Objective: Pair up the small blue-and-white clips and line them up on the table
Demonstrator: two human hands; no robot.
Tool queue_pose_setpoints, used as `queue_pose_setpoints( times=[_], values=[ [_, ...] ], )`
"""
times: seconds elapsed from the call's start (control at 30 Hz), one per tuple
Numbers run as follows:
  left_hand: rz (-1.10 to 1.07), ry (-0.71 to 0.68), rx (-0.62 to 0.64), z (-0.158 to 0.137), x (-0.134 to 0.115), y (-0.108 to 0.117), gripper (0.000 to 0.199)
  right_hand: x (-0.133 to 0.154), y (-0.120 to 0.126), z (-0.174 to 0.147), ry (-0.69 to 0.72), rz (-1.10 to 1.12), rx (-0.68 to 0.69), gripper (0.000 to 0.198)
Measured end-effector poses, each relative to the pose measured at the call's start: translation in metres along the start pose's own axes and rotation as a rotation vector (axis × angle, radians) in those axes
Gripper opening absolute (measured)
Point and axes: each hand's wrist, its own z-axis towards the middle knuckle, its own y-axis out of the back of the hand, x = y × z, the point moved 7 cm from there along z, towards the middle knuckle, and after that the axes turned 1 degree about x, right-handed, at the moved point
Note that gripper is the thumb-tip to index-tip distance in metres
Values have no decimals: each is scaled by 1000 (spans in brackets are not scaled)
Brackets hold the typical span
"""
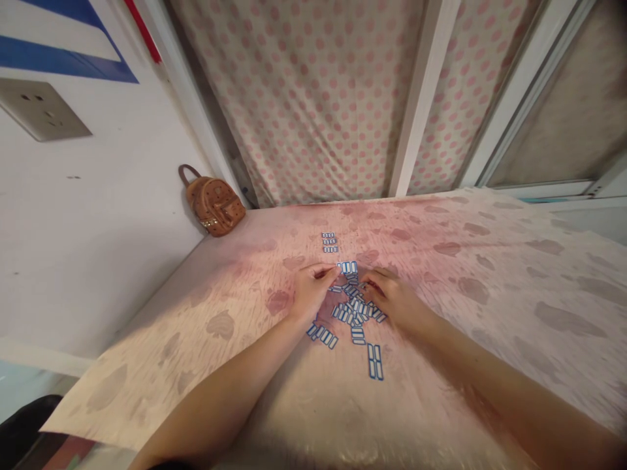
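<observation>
My left hand (313,284) pinches the left end of a small white piece with blue-edged panels (347,267) between thumb and fingers, just above a loose pile. My right hand (389,290) is at the right edge of this pile (355,307), fingers curled inward; whatever is between them is hidden. Similar flat blue-and-white pieces overlap in the pile at various angles. A few lie nearer me: one group (323,335) at the left and a larger-looking piece (375,361) at the front. Beyond my hands, three pieces (330,242) lie in a neat column.
A patterned cloth (220,323) covers the table. At the back left a small brown backpack (215,202) leans near the wall. Behind the table hangs a dotted curtain (313,98) with white frame posts (424,98). A wall socket (44,108) is at the left.
</observation>
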Motion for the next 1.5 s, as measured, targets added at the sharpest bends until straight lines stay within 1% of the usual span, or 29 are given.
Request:
queue_pose_setpoints(
  times=[0.07,0.17,0.23,0.37,0.47,0.53,0.6,0.7,0.87,0.97,1.03,1.2,1.5],
  values=[
    [6,3,4,0,0,0,22,4,9,-3,-43,64,-65,16],
    [-6,19,3,0,1,-1,20,8,26,-8,-154,184,-207,19],
    [-18,33,2,0,3,-1,20,10,32,-10,-226,276,-252,19],
    [-11,35,13,-1,5,-3,19,9,30,-8,-317,561,-255,12],
    [0,29,37,-4,1,-6,19,11,23,-7,-348,714,-200,17],
    [20,21,37,-7,-4,-8,19,13,17,-8,-365,763,-152,22],
    [38,14,37,-10,-9,-9,19,13,14,-11,-393,752,-136,27],
    [34,10,48,-14,-12,-13,20,11,10,-14,-390,659,-135,35],
    [-5,27,79,-18,-8,-20,21,7,8,-16,-355,483,-163,36],
    [-39,59,89,-19,-1,-23,24,7,4,-16,-349,473,-131,38],
    [-27,54,87,-20,0,-24,24,6,1,-16,-354,471,-109,37],
    [14,26,107,-21,-3,-25,23,3,-1,-17,-384,465,-103,37],
    [20,31,145,-23,-6,-29,23,-2,-5,-18,-360,451,-110,35]
  ],
)
